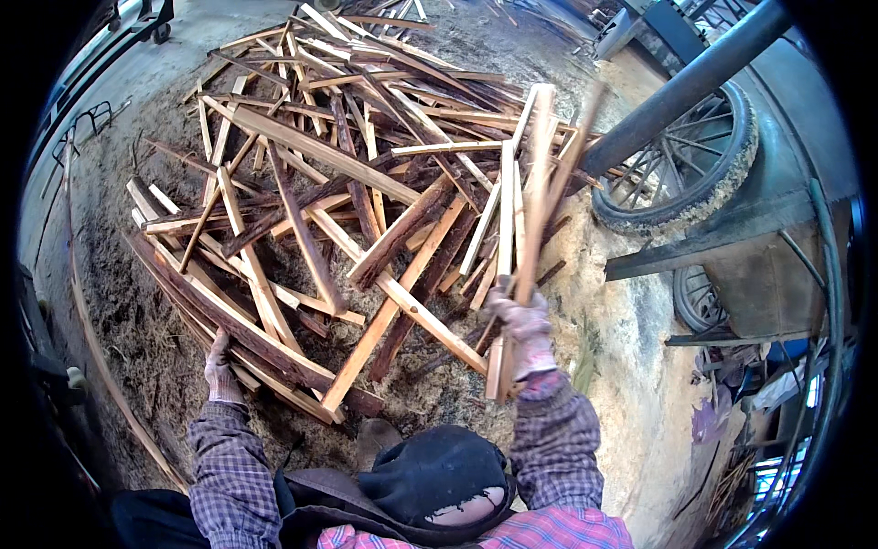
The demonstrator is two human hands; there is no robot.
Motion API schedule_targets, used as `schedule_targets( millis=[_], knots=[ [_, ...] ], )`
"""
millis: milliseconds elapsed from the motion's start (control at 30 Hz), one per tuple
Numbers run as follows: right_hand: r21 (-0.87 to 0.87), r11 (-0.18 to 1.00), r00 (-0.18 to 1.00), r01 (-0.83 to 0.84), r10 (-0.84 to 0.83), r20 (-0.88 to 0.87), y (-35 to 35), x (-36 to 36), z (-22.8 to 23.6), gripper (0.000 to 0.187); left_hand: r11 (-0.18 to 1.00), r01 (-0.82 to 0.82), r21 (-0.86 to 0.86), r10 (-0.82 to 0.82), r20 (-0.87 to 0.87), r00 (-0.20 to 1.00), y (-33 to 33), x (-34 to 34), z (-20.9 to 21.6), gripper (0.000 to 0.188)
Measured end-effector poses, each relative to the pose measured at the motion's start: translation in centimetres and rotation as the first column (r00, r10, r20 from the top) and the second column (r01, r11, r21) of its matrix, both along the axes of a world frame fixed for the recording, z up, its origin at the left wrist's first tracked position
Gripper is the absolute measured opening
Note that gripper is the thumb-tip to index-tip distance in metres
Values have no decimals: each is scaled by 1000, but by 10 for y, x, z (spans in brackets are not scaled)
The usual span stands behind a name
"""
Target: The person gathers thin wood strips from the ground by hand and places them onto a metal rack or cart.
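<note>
head view, sticks (537,192) within right fingers (508,309), slab (261,340) (dark) against left fingers (220,344)

Floor (640,366) — pale, dusty | metal post (690,87) — slanting | spoked wheel (744,151) beside it | bright patches (768,485), perhaps windows, lower right

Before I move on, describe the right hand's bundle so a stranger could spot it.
Find the big woodpile. At its near right edge, the gloved right hand grips a bundle of wooden strips. Unlike the pile, it is blurred near the top.
</note>
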State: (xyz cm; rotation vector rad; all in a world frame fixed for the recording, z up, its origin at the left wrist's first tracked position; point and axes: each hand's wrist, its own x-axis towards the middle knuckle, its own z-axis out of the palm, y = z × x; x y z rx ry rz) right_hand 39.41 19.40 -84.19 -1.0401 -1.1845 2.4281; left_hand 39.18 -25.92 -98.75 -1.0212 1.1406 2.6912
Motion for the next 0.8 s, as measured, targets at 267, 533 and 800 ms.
schedule_targets(
  millis=[267, 533, 800],
  knots=[
    [715, -78, 672, -695, -425, 606, 9, -11, 19, 62, 998, 26, -52, -28, -41, 999, 12, 2, 2, 43],
    [655, 36, 561, -755, -483, 673, 11, -30, -33, 86, 994, -26, -110, 31, 40, 999, -3, -1, -6, 46],
    [388, 239, 348, -890, -193, 917, -45, -5, 16, 68, 979, -61, -197, 73, 52, 996, -24, 7, -22, 49]
  ],
)
